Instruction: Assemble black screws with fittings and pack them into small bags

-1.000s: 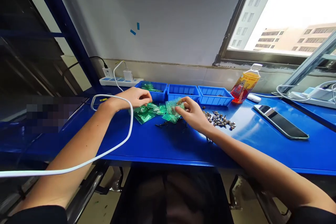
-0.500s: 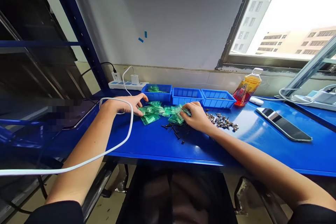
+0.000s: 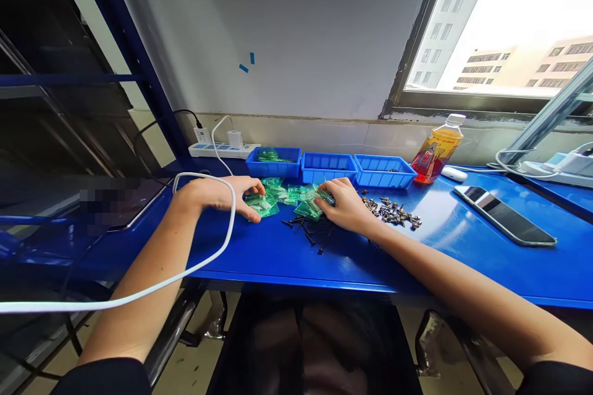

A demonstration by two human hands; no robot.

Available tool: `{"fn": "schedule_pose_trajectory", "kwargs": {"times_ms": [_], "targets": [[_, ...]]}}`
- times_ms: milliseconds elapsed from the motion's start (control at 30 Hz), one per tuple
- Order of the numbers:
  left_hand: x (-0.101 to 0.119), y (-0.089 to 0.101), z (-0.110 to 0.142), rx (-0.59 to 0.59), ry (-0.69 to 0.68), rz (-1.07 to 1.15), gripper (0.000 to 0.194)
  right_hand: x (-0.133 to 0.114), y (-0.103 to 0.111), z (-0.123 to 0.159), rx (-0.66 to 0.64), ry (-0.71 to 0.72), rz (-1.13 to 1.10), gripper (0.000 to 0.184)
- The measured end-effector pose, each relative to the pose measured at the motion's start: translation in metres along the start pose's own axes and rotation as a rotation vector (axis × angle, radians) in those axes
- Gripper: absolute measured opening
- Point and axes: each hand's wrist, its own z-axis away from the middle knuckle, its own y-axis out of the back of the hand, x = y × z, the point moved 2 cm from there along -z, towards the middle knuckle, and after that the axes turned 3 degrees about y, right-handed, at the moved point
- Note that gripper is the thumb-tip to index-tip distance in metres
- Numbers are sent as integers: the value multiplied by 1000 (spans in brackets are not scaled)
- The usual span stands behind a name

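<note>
Small green see-through packets (image 3: 271,200) lie in a loose heap on the blue table. At the heap's left end is my left hand (image 3: 231,194), its thumb and fingers apart around the nearest packets. My right hand (image 3: 343,203) has its fingers curled onto a green packet (image 3: 309,207) at the right end; its fingertips are partly hidden. Dark screws (image 3: 309,236) lie scattered just in front of the heap. Beyond my right hand is a pile of shorter, silvery and brown screws (image 3: 393,213).
Three blue bins stand along the wall: the left bin (image 3: 273,168) with green pieces, a middle bin (image 3: 328,168) and a right bin (image 3: 384,171). A drink bottle (image 3: 438,151) and a phone (image 3: 504,215) are at right. A white cable (image 3: 204,262) crosses over my left forearm.
My left hand has moved slightly forward over the packets, its thumb now lower along their near edge. My right hand stays on the heap's right end. The view has shifted slightly.
</note>
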Motion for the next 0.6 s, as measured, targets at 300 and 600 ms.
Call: {"fn": "schedule_pose_trajectory", "kwargs": {"times_ms": [300, 600], "targets": [[4, 4, -4, 234, -34, -72, 35, 0, -1, 1, 2, 21, -9, 14], [21, -9, -12, 236, -165, -266, 48, -3, 1, 1, -22, 20, -5, 15]]}}
